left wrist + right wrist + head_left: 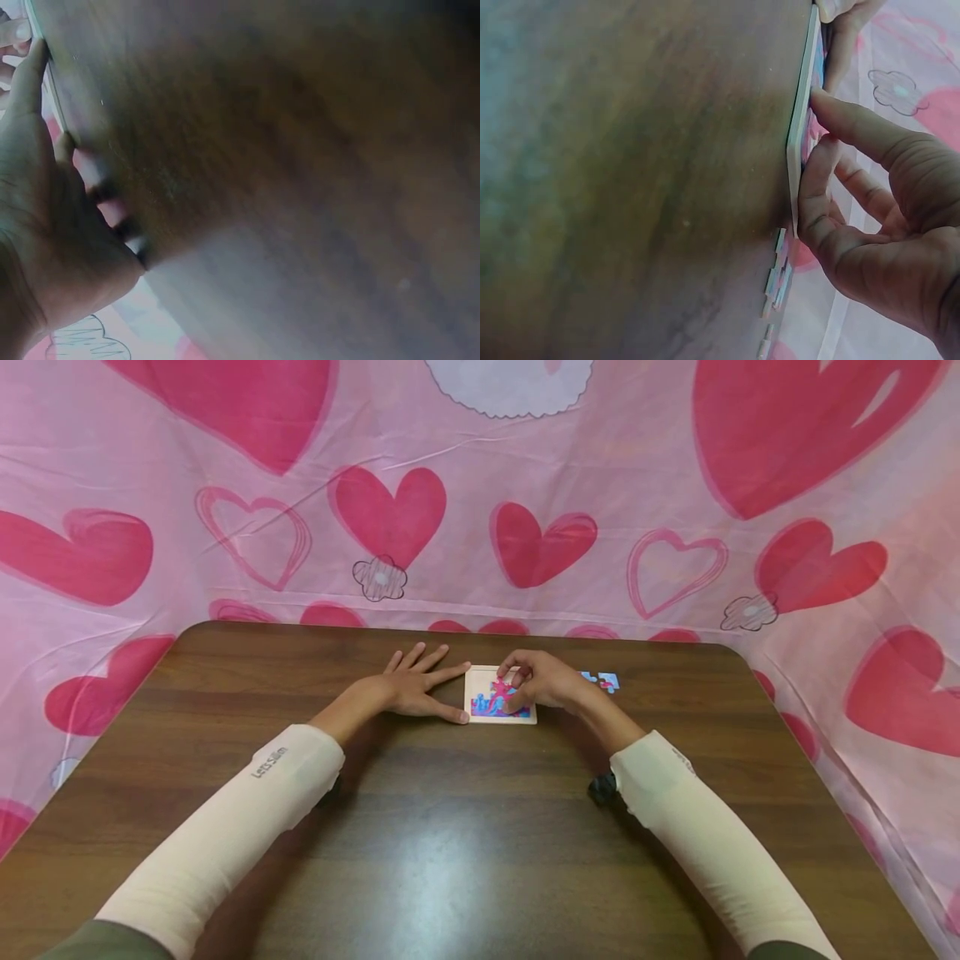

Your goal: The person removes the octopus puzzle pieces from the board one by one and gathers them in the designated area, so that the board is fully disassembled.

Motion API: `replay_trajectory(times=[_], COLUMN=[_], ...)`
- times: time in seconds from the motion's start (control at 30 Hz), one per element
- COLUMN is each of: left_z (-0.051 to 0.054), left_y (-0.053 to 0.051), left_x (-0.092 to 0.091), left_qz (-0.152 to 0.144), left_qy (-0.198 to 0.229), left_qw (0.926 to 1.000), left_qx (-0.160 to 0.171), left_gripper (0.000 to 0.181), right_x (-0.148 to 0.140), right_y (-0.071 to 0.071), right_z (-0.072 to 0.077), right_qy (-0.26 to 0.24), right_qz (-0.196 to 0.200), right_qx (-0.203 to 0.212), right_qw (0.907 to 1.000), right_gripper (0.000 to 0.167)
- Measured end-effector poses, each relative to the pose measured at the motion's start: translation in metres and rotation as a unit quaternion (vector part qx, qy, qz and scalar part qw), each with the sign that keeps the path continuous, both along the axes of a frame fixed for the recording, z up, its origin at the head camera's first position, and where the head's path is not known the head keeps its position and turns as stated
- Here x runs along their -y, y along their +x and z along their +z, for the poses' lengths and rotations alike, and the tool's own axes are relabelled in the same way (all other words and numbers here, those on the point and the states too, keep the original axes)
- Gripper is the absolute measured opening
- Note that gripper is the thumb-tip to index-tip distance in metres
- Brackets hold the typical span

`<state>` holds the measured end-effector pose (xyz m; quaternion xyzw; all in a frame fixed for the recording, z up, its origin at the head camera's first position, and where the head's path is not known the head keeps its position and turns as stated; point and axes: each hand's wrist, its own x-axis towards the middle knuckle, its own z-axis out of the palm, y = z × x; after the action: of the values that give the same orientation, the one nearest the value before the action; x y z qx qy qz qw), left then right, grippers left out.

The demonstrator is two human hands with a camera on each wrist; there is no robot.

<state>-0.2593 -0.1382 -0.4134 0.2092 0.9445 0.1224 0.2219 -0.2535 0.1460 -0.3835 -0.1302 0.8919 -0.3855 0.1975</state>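
Note:
A small square jigsaw puzzle in a pale wooden tray (480,674) lies on the table, its lower part filled with blue, pink and purple picture pieces. My left hand (415,687) lies with fingers spread, its thumb and index finger touching the tray's left edge. Over the tray, my right hand (545,679) has its fingers curled and pinches a pink puzzle piece (501,690) against the picture. The fingers hide part of that piece. In the right wrist view the thumb and fingertips of the right hand (900,195) meet at the tray (801,124).
Loose blue-and-pink puzzle pieces (609,682) lie on the table to the right of the tray, partly behind the right hand. The brown wooden table (465,827) ends at a pink cloth (465,543) printed with hearts.

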Motion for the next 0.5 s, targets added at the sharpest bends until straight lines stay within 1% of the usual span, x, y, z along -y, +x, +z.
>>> replay_trajectory(times=[0.13,0.2,0.23,0.27,0.33,0.43,0.47,0.5], left_z=[-0.0003,0.0047,0.0048,0.0054,0.0021,0.0036,0.0066,0.0071], left_y=[0.0005,0.0045,0.0045,0.0052,0.0022,0.0030,0.0055,0.0058], left_x=[0.0006,0.0000,-0.0001,-0.0003,0.0001,-0.0007,-0.0012,-0.0013], left_qz=[-0.001,-0.003,-0.002,-0.001,0.000,0.001,-0.001,-0.001], left_qy=[-0.001,0.003,0.004,0.004,0.008,0.008,0.009,0.008], left_qw=[1.0000,1.0000,1.0000,1.0000,0.9999,1.0000,0.9999,0.9999], left_qx=[-0.006,-0.008,-0.007,-0.007,-0.008,-0.005,-0.006,-0.007], left_gripper=[0.118,0.115,0.114,0.113,0.115,0.115,0.114,0.114], right_x=[0.0001,-0.0001,0.0001,0.0002,0.0000,-0.0003,-0.0006,-0.0009], right_y=[0.0016,0.0023,0.0026,0.0027,0.0028,0.0028,0.0028,0.0028], right_z=[0.0013,0.0020,0.0024,0.0024,0.0015,-0.0003,-0.0010,-0.0015], right_qy=[-0.008,-0.014,-0.019,-0.023,-0.032,-0.049,-0.053,-0.056], right_qz=[0.000,0.003,0.004,0.004,0.007,0.012,0.013,0.016], right_qx=[-0.001,-0.003,-0.002,-0.001,0.003,0.008,0.008,0.007], right_qw=[1.0000,0.9999,0.9998,0.9997,0.9995,0.9987,0.9985,0.9983], right_gripper=[0.055,0.054,0.054,0.052,0.046,0.035,0.032,0.030])
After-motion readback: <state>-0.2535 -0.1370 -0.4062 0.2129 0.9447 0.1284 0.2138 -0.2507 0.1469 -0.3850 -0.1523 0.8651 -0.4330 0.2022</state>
